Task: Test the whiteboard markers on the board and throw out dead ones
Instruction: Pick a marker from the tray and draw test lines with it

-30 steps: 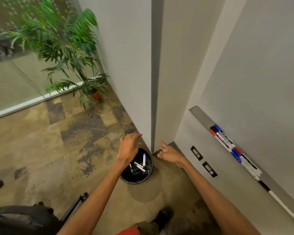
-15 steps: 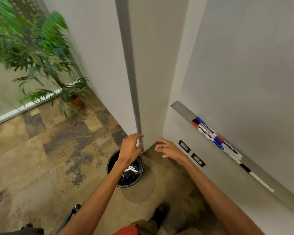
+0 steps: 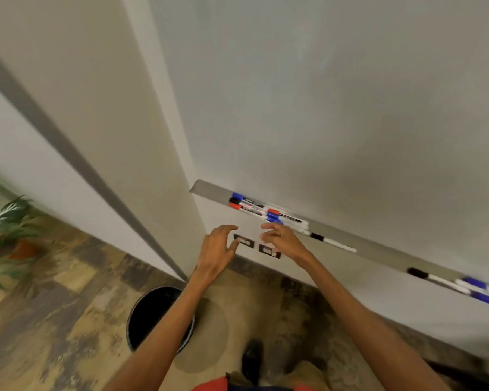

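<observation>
Facing a corner, we find the whiteboard (image 3: 350, 108) filling the far right, a flat, smooth, pale grey sheet with a dull sheen. Below us the floor (image 3: 54, 320) is a mottled patchwork of brown, tan and grey.

Along the board's lower edge runs a long, narrow metal tray (image 3: 209, 189), slanting from the centre off to the near right. At its left end it carries a tight bunch of markers (image 3: 254, 208), slim white barrels with blue, red and black caps. A lone marker (image 3: 332, 243) with a black cap lies just right of them. A second group (image 3: 474, 290), capped black and blue, lies at the near right. Print on the barrels is too blurred for us to read.

At the near left stands a round black bin (image 3: 150, 314), partly behind our left forearm. Its inside is dark, and we cannot tell what it holds. A green potted plant (image 3: 6, 230) sits at the left edge.

Our left hand (image 3: 216, 249) and right hand (image 3: 281, 239) hover apart and empty, fingers loosely spread. The right is close to the bunch of markers. Two small dark rectangular sockets (image 3: 267, 251) sit on the wall between the hands.
</observation>
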